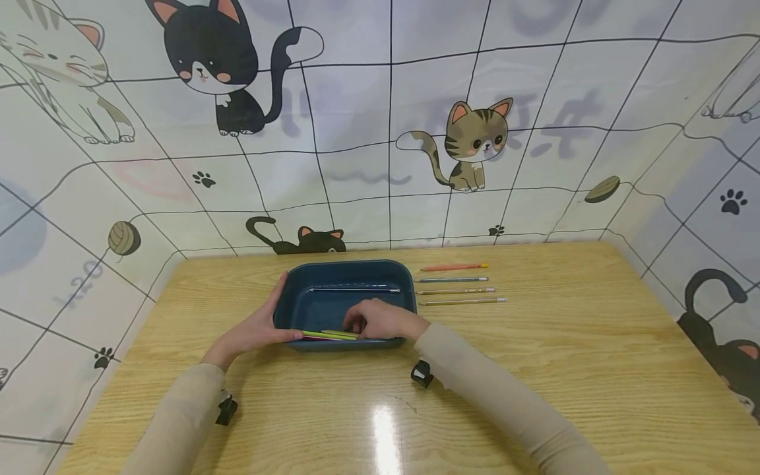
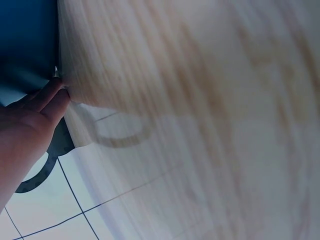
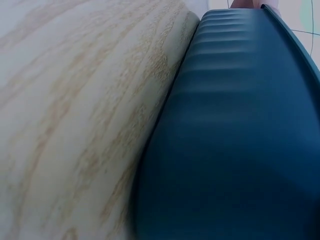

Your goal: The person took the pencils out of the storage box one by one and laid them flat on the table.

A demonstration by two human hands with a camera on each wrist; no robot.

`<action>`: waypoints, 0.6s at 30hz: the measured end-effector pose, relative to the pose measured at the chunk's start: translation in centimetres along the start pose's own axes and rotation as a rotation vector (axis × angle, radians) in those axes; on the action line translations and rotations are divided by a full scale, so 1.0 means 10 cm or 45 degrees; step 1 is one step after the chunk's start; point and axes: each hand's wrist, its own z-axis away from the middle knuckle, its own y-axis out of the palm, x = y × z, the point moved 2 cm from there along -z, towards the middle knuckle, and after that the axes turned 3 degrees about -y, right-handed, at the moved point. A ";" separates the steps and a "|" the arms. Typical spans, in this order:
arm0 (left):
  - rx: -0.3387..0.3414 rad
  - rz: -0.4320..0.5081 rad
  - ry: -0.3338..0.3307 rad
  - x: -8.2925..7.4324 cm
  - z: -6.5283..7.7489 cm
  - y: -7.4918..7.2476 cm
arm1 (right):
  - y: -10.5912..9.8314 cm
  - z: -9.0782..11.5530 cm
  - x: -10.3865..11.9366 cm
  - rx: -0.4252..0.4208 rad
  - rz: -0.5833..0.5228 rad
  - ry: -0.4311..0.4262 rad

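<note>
So, the right hand (image 1: 382, 320) is down inside the blue tray (image 1: 332, 309), over toward its near wall, fingers bent downward. Can't tell if they're pinching anything, since the tips are hidden. Right by them, along the tray's near wall, are some yellow-green pencils (image 1: 323, 335). Meanwhile the left hand (image 1: 258, 328) is clamped on the tray's left end, thumb at the near corner and fingers spread along the side.

Further in, one pale pencil (image 1: 356, 290) lies lengthwise toward the tray's far wall. Just right of the tray there's a neat stack of rows: orange pencil (image 1: 454, 267) farthest, then a bluish pencil (image 1: 452, 280), then two gold pencils (image 1: 456, 291). Under the tray is a wood-grain table (image 1: 534, 369), and beyond it a cat-print backdrop (image 1: 356, 145).
</note>
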 end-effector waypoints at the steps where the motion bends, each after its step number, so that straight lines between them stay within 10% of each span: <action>1: -0.001 -0.004 0.001 0.00 0.00 0.00 | 0.00 0.00 0.00 -0.006 0.019 0.005; 18: 0.007 0.008 -0.022 -0.01 0.00 0.00 | -0.01 0.00 0.00 -0.081 0.104 0.043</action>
